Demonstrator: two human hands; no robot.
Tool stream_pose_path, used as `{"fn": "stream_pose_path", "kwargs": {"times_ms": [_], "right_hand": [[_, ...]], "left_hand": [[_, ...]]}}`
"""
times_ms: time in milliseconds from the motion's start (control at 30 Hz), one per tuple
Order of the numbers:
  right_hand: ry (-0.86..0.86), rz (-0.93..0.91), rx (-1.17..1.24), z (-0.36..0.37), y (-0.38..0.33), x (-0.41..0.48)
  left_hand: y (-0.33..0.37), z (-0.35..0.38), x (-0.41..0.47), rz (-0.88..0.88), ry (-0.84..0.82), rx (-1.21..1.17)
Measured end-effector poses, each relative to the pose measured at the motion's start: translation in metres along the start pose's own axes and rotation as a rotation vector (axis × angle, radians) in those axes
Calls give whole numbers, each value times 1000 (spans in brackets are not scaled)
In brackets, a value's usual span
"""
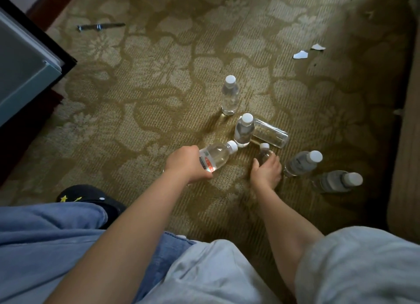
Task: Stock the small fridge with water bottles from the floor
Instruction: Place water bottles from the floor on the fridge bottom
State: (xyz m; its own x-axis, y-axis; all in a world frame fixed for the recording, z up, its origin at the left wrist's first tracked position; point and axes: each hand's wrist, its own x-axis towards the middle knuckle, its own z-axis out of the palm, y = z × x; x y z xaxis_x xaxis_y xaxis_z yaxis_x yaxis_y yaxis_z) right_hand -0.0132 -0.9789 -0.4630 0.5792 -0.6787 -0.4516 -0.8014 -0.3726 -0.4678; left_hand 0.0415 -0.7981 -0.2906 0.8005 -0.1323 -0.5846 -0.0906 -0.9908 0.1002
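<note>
My left hand grips a clear water bottle with a red label, tilted with its white cap pointing right. My right hand closes around a small upright bottle on the carpet. Two more bottles stand upright behind them, one far and one near. A clear capless container lies on its side beside the near one. Two further bottles stand to the right of my right hand. The small fridge's open door shows at the left edge.
Patterned olive carpet covers the floor. A thin metal tool lies at the back left. Torn white paper scraps lie at the back right. A dark shoe shows by my knee. A wooden furniture edge runs along the right.
</note>
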Motion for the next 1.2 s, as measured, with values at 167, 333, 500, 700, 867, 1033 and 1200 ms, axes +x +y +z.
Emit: {"fn": "stream_pose_path", "kwargs": {"times_ms": [167,333,500,700,867,1033,1200], "right_hand": [[-301,179,-49,-6,3,20],[-286,218,-111,-2,-3,18],[-455,272,-25,4,0,1],[-640,113,123,24,-30,-30],[-639,-72,378,38,-88,-60],[-571,-235,500,37,-168,-91],[-575,-315,606,38,-235,-127]], "left_hand": [[-7,-1,-3,-33,0,-23],[-12,-6,-3,-65,7,-48],[-19,-8,-3,-85,6,-88],[-37,-11,-8,-127,6,-242],[-60,-19,-13,-211,79,-442],[-91,-40,-15,-352,243,-654],[-125,-71,-27,-459,416,-882]]}}
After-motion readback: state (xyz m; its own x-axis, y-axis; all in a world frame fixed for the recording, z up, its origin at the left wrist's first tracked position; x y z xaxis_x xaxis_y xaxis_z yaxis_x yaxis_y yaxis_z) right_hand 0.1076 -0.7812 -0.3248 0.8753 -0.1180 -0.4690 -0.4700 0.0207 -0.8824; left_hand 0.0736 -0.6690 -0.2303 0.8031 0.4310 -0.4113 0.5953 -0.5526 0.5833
